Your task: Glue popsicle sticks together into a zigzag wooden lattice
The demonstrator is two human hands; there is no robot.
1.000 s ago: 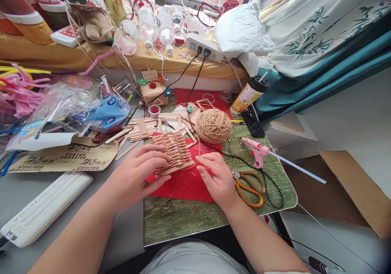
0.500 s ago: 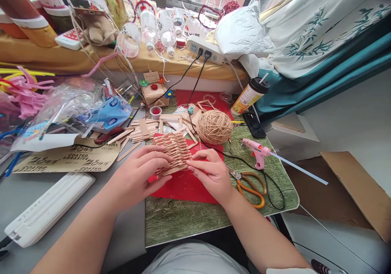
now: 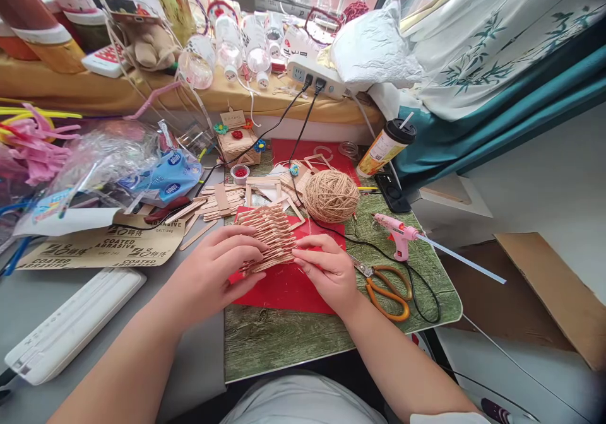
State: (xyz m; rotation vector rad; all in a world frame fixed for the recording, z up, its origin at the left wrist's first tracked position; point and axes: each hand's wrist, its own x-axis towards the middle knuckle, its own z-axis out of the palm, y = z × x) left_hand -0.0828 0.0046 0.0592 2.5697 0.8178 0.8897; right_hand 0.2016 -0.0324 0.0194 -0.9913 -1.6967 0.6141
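Note:
My left hand (image 3: 222,261) is curled around the left side of a ribbed, layered structure of craft sticks (image 3: 272,235), fingers over its top and thumb low at its front. At the structure's right edge, the thumb and forefinger of my right hand (image 3: 329,269) are pinched together; whatever lies between the tips is too small to make out. Red sheet (image 3: 288,291) lies beneath the structure. Right behind my right hand is a ball of twine (image 3: 331,195), a strand hanging down from it. Orange-handled scissors (image 3: 391,291) lie right of that hand.
A pink glue gun (image 3: 400,235) with a long glue stick lies at the right, its cord looping across the table. Loose craft sticks (image 3: 222,200), a decorated stick box (image 3: 239,149) and a lidded cup (image 3: 386,146) stand farther back. Sandpaper (image 3: 104,244) lies at left.
My right hand's fingertips have shifted slightly right along the structure's edge. My left hand keeps its hold, and the whole view has drifted a little.

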